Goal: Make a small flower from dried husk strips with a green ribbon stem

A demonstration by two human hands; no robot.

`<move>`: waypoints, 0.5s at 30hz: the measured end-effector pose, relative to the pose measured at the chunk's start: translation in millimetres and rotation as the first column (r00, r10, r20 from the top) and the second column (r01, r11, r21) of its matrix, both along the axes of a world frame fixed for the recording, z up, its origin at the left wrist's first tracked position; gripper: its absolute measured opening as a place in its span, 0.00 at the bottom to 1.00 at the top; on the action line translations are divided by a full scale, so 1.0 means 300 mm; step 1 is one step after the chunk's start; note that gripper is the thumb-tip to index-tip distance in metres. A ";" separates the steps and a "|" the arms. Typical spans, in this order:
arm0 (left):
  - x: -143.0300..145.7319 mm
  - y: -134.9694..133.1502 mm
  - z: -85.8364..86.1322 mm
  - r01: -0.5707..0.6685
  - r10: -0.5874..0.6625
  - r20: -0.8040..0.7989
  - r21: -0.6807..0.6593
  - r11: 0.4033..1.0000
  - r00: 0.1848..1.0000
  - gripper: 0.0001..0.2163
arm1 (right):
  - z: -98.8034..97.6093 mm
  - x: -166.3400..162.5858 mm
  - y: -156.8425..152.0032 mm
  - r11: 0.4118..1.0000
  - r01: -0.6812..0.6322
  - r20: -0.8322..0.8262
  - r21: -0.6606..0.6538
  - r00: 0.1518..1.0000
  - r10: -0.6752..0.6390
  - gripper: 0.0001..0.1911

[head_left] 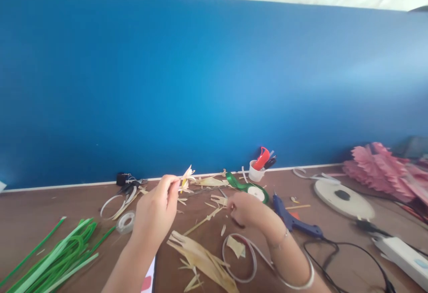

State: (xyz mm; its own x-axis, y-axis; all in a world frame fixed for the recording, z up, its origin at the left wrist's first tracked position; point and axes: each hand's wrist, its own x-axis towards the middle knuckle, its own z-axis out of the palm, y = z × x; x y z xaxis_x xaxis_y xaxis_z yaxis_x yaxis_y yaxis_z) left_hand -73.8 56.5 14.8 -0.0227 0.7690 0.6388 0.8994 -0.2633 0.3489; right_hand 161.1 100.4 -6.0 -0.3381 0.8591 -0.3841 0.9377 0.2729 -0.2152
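Note:
My left hand (159,201) is raised over the table, thumb and fingers pinched on a small husk flower (187,178) with pale pointed petals and a touch of yellow. Low over the table, my right hand (242,208) has its fingers curled in; whatever they may grip is hidden. A cut piece of husk (219,200) lies right beside its fingertips. Between my forearms rests a large dried husk (202,257) with a split end. Behind the right hand stands a spool of green ribbon (257,193), partly unwound.
Green pipe cleaners (67,257) and a tape roll (125,222) lie at left. A blue glue gun (294,219) with its cable, a white round device (344,199) and a power strip (406,255) are at right. A white cup (256,172) stands by the blue panel (200,83).

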 end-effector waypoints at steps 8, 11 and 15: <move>-0.002 0.008 -0.010 -0.005 0.005 -0.011 -0.003 1.000 1.000 0.07 | -0.024 -0.046 -0.014 0.999 -0.046 -0.101 -0.017 0.994 0.044 0.11; -0.002 0.007 -0.009 -0.010 0.010 -0.009 0.006 1.000 1.000 0.07 | -0.050 -0.128 -0.068 0.983 -0.182 -0.174 -0.020 0.969 0.175 0.21; -0.002 0.006 -0.005 -0.020 0.020 0.003 -0.004 1.000 1.000 0.07 | -0.080 -0.175 -0.090 0.965 -0.263 -0.207 -0.013 0.945 0.255 0.22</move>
State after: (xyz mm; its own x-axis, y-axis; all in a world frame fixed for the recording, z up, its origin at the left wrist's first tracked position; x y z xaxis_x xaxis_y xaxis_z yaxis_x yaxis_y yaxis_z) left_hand -74.3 58.1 13.3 -0.0402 0.7709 0.6357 0.9035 -0.2437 0.3526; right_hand 108.6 73.4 -30.0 -0.6205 0.7173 -0.3169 0.7720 0.4877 -0.4077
